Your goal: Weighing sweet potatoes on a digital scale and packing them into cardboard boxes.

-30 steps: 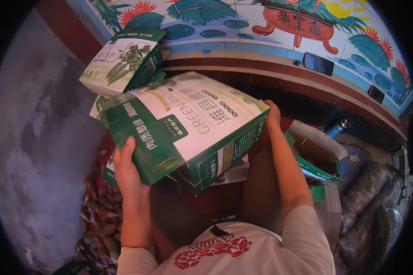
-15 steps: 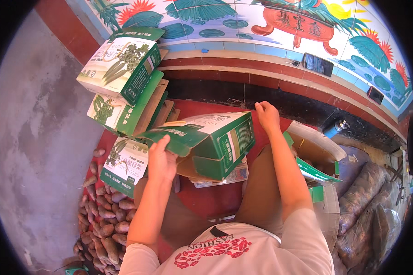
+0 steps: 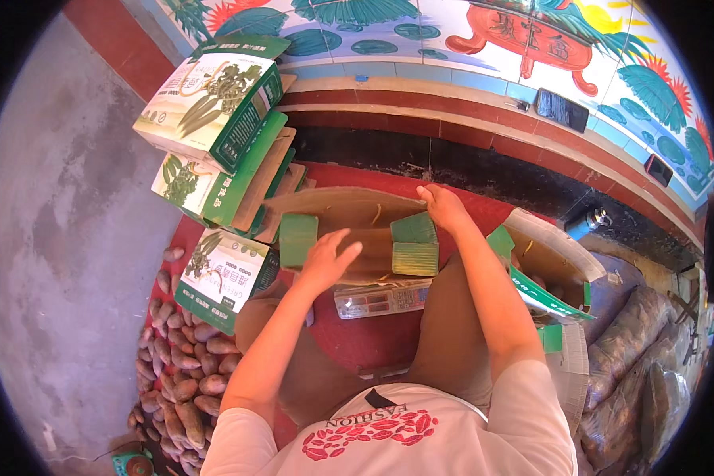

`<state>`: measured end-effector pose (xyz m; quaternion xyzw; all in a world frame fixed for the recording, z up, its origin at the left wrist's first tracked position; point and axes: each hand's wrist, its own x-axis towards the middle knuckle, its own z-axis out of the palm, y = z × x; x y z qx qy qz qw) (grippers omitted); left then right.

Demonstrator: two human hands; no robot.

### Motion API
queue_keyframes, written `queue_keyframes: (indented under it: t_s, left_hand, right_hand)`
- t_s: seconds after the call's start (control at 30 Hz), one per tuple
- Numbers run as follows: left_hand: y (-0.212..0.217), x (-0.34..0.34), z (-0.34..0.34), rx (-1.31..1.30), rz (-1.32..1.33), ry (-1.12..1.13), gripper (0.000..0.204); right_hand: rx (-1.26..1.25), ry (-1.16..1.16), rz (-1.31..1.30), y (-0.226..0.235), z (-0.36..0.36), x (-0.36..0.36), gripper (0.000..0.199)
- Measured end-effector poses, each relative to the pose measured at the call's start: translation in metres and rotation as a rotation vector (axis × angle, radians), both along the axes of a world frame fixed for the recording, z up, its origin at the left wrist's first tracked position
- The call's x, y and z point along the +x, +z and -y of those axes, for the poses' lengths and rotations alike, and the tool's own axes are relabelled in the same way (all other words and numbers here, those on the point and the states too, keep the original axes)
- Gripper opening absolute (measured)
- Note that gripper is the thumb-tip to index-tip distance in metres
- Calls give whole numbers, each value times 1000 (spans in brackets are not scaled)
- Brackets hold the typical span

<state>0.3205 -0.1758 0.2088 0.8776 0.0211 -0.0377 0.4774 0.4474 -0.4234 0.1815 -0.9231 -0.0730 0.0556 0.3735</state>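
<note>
Painted tiles with fish and leaves back a red brick ledge (image 3: 468, 131), and below it a red mat (image 3: 373, 337) covers the ground where I sit. From the head view, an open cardboard carton (image 3: 349, 230) rests on my lap with its plain brown inside facing up and its green-printed flaps standing at either side. My left hand (image 3: 325, 258) lies flat inside it, fingers spread wide, beside the left flap (image 3: 297, 238). My right hand (image 3: 444, 208) grips the far right corner, fingers curled narrow over the edge above the folded right flaps (image 3: 414, 246). A small digital scale (image 3: 381, 300) sits just beneath the carton. Finished green-and-white boxes (image 3: 214, 103) are stacked at my left, above a heap of sweet potatoes (image 3: 182, 373). I judge the carton is mid-assembly, its base being pressed open; the next move likely calls for folding the flaps square while the right hand steadies the corner.
</note>
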Motion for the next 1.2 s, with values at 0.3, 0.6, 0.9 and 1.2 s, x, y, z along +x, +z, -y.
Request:
queue_keyframes:
  t_s: [0.3,0.6,0.9,1.2]
  left_hand:
    - [-23,-8,-31,921,-56,-344,47]
    - [-59,0,-39,1103,128,-410,15]
    - [-66,10,-29,1106,335,-233,10]
    - [-74,13,-19,986,286,-199,11]
  right_hand:
    - [-143,-197,57,0,5,7,42]
    - [438,-267,16,-7,-6,13,38]
    - [102,-264,408,12,-11,-3,29]
    - [105,-133,290,7,-26,-8,24]
